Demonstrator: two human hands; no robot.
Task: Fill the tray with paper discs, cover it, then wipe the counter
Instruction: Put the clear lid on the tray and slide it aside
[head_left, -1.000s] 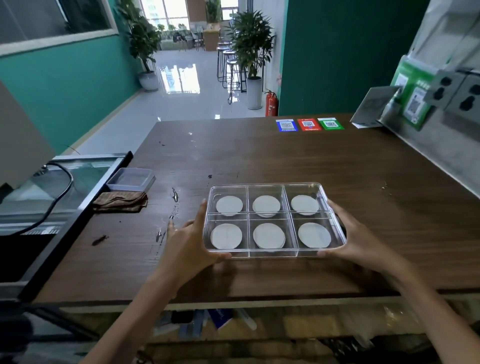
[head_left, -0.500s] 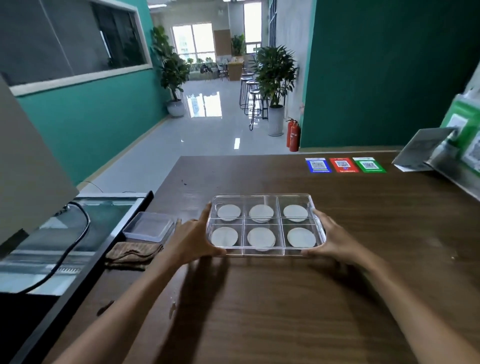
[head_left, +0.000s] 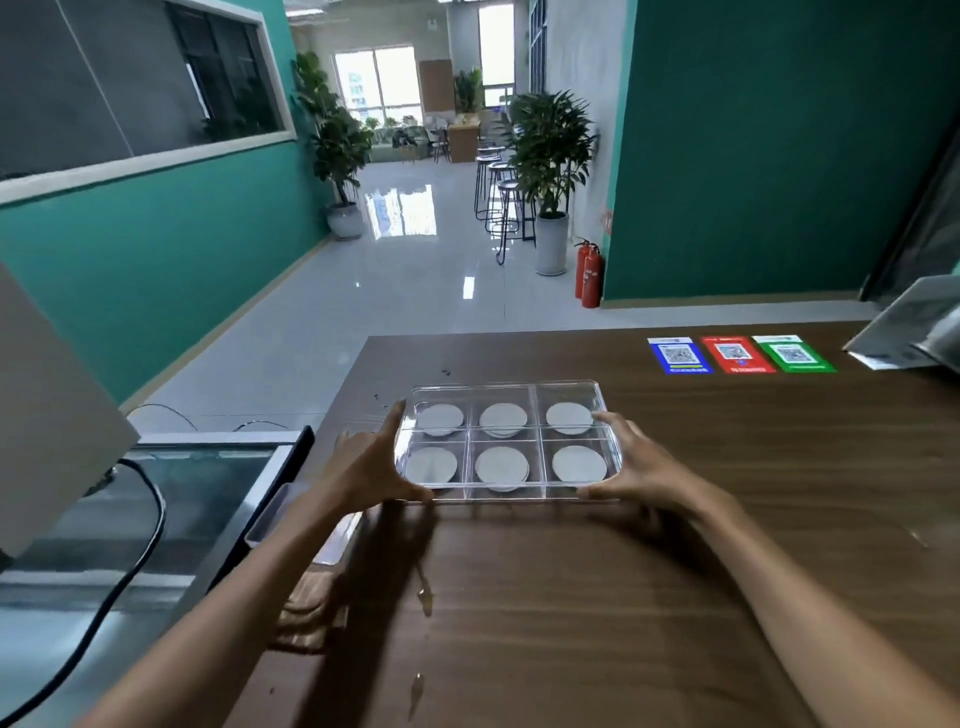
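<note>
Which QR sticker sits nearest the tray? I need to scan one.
The blue sticker, leftmost of three; the red and green lie farther right of the tray.

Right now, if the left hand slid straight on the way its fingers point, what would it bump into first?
Its left hand already grips the clear tray; beyond that lies bare wooden counter, with the stickers off to the right, though depth is unclear.

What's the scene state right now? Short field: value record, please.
tray: clear six-compartment tray, one paper disc per compartment
left hand: left hand grips tray's left end
right hand: right hand grips tray's right end
cover: cannot tell if a lid is on
counter: brown wooden counter, liquid drips near front
cloth: brown cloth at counter's left edge
</note>
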